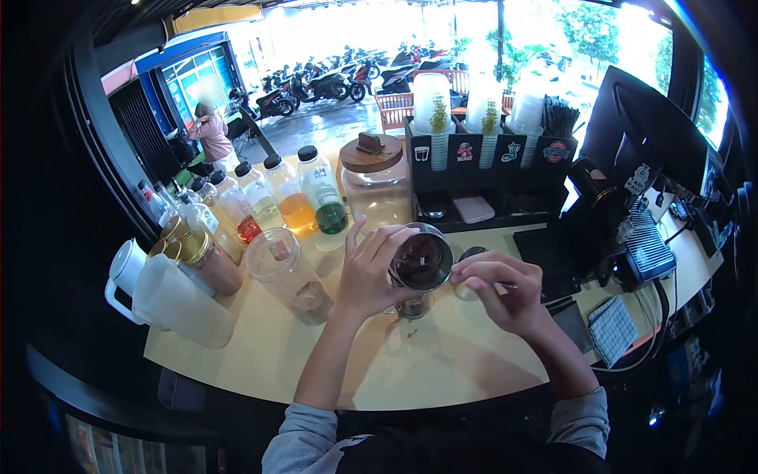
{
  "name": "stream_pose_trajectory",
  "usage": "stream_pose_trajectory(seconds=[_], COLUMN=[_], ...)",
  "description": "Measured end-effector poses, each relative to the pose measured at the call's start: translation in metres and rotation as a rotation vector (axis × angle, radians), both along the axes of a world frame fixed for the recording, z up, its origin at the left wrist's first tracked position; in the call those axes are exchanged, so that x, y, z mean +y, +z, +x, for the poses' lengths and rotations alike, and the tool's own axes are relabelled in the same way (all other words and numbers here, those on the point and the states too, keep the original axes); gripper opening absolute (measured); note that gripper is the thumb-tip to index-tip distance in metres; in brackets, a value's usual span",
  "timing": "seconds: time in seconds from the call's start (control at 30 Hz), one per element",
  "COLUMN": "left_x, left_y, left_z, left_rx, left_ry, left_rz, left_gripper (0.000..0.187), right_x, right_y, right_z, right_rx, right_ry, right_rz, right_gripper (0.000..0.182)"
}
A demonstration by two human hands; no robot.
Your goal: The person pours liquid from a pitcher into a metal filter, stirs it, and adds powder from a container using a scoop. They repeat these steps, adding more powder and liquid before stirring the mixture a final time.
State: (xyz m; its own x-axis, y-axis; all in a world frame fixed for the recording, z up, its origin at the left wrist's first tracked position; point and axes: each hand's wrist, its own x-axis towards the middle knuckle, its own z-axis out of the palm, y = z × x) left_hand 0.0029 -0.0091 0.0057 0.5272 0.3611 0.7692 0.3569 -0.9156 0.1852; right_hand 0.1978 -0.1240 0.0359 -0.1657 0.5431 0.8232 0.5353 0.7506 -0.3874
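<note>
Left hand point(367, 272) wraps the jigger point(421, 265); right hand point(497, 288), at 3 o'clock, pinches a spoon point(472, 254). Jigger's already got dark stuff in it, nothing poured yet.

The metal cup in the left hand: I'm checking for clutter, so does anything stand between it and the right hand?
Nothing visible does. The left hand grips the metal cup, and the right hand reaches its rim directly, fingers pinched; only bare counter lies below.
</note>
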Motion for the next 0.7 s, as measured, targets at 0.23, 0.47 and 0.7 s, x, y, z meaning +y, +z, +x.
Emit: stream_pose_trajectory(seconds=[0.23, 0.47, 0.7], left_x=[0.003, 0.008, 0.012], left_y=[0.000, -0.002, -0.008], left_z=[-0.003, -0.004, -0.005], left_rx=[-0.015, -0.015, -0.048], left_ry=[0.020, 0.046, 0.037], left_rz=[0.011, -0.022, -0.190], left_gripper=[0.080, 0.082, 0.083], right_x=[-0.005, 0.000, -0.001], right_y=[-0.003, -0.006, -0.001], right_z=[0.000, -0.001, 0.000], right_rx=[-0.039, -0.043, 0.007], right_ry=[0.043, -0.005, 0.006], right_rz=[-0.019, 0.043, 0.043], right_gripper=[0.010, 0.014, 0.015])
